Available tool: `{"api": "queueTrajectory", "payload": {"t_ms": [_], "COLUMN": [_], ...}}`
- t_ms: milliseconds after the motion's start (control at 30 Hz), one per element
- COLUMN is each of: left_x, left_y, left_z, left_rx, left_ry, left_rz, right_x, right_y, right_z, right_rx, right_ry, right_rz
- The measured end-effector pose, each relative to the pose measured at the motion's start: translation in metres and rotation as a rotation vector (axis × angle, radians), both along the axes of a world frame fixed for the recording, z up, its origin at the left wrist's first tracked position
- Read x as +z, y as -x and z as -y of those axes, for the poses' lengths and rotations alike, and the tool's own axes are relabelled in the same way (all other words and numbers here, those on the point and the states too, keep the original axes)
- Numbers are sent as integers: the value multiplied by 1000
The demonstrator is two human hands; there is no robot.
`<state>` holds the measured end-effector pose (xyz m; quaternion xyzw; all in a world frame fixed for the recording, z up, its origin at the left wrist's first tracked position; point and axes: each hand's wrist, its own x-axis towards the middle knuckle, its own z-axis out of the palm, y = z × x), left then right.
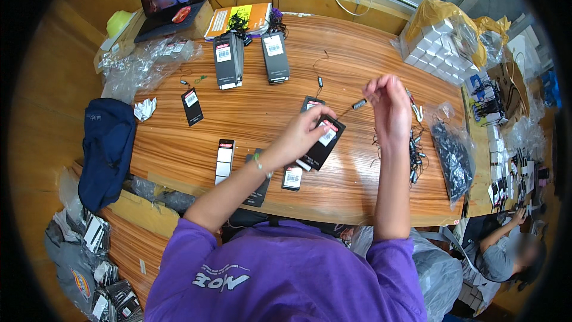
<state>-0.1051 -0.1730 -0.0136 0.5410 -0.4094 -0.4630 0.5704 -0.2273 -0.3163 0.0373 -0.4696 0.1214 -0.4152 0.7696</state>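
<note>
My left hand is closed on a black hang tag with a white barcode sticker; a pale edge under it suggests more than one layer. From the tag's upper corner a thin cord with a small black seal runs up to the right. At the cord's end, the fingers of my right hand are raised and curled together, apparently pinching it. Just beyond my left hand another hang tag lies partly covered, its cord stretched away from me. Below my left wrist lies a grey stickered tag.
Two stacks of corded tags stand at the back. Loose black cords and a plastic bag of black cords lie right. Farther off are white boxes in a bag, a laptop and a navy pouch. Another person sits lower right.
</note>
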Motion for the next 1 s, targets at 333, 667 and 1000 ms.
{"api": "queueTrajectory", "payload": {"t_ms": [333,667,1000], "left_x": [-24,-8,-17], "left_y": [-27,-64,-56], "left_z": [60,17,-2], "left_rx": [54,-132,-180], "left_ry": [-95,-76,-29], "left_rz": [927,1104,1221], "right_x": [-17,-72,-82], "right_y": [-68,-52,2], "right_z": [127,81,-32], "right_rx": [-109,-362,-194], "right_ry": [256,1102,1333], "right_rz": [-649,-967,-1075]}}
